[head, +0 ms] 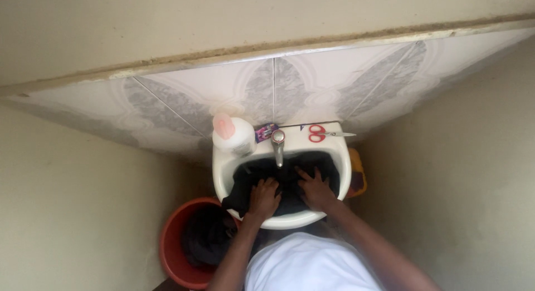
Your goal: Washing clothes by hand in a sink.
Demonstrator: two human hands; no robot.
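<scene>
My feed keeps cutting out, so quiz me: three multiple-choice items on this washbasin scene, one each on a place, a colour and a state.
1. Where do the red-handled scissors lie?
A. on the back rim of the white ceramic washbasin, right of the metal tap
B. in the bucket
C. on the floor

2. What colour is the round plastic bucket beside the basin?
A. blue
B. red
C. white

3. How are the left hand and right hand?
A. raised in the air
B. gripping the tap
C. pressed on the dark cloth in the basin

Answers: 1 A, they rest right of the tap; 2 B, its rim is red; 3 C, both palms lie on the cloth.

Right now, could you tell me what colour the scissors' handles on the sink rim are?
Red; the scissors show best in the head view.
</scene>
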